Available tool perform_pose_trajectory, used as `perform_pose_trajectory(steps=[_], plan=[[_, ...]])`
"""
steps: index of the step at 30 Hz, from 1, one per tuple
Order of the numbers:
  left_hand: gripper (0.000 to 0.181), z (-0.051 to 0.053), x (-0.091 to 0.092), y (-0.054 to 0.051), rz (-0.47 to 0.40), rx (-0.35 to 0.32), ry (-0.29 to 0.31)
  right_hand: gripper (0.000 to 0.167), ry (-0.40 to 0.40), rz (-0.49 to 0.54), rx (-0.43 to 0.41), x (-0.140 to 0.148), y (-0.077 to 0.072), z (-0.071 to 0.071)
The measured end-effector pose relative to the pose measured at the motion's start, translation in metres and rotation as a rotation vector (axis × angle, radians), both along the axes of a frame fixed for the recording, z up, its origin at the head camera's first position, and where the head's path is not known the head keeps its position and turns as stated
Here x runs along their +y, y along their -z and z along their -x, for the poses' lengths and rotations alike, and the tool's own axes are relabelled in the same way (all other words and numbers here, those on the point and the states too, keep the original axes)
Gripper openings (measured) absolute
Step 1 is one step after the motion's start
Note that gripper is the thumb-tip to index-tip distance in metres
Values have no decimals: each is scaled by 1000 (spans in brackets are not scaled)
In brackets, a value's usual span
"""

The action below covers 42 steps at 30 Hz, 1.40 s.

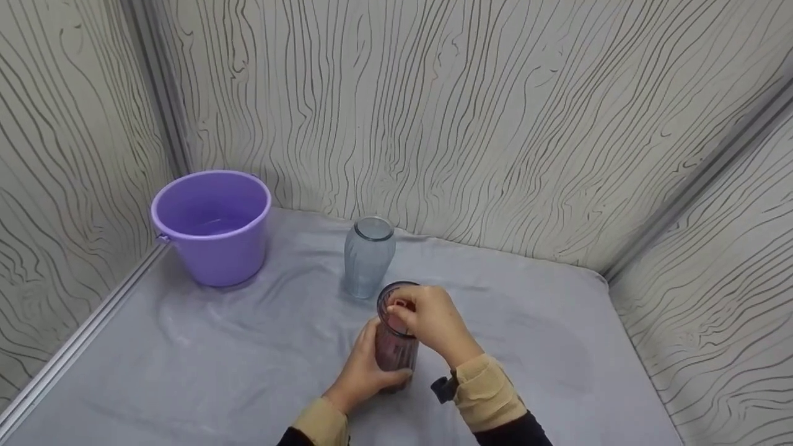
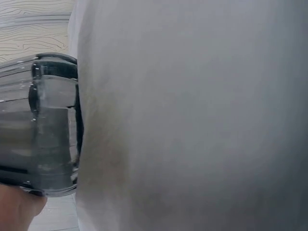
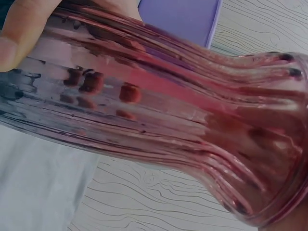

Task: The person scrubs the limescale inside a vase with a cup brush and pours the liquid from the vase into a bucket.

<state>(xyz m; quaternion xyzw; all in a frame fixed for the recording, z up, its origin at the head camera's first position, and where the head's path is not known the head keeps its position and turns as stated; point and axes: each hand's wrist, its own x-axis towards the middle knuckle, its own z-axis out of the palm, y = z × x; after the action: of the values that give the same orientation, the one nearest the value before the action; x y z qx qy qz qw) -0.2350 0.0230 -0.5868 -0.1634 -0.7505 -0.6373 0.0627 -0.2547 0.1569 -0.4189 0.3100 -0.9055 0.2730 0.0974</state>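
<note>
A dark, ribbed glass vase is tilted in the left hand, whose fingers and thumb wrap its side. At its mouth, the right hand has curled fingertips inside the rim, pinching a small pinkish-red item whose full shape is hidden. Through the ribbed glass in the right wrist view, pink and dark red colour shows inside, with the left thumb on the glass. The left wrist view catches the vase's thick base and part of the left hand.
Just behind the held vase, a pale blue glass vase stands upright. A purple bucket sits at the back left, by the wall. Grey cloth covers the table, and wood-patterned walls enclose its back and sides.
</note>
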Motion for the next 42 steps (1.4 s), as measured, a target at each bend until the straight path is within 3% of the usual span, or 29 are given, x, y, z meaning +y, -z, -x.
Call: perform_pose_trajectory(steps=[6, 16, 22, 28, 36, 42], plan=[[95, -1, 0, -1, -1, -8, -8, 6, -5, -57, 29, -3, -1, 1], [93, -1, 1, 2, -18, 33, 24, 23, -61, -120, -30, -3, -2, 2], [95, -1, 0, 2, -31, 18, 27, 11, -74, -114, -2, -2, 0, 2], [96, 0, 1, 2, -26, 27, 23, 11, -105, -115, -9, 1, -1, 3], [93, 0, 2, 3, -22, 41, 5, 7, -151, -157, -43, 3, -4, 6], [93, -1, 1, 2, -11, 22, 2, 10, -166, -130, -121, 5, -8, 8]])
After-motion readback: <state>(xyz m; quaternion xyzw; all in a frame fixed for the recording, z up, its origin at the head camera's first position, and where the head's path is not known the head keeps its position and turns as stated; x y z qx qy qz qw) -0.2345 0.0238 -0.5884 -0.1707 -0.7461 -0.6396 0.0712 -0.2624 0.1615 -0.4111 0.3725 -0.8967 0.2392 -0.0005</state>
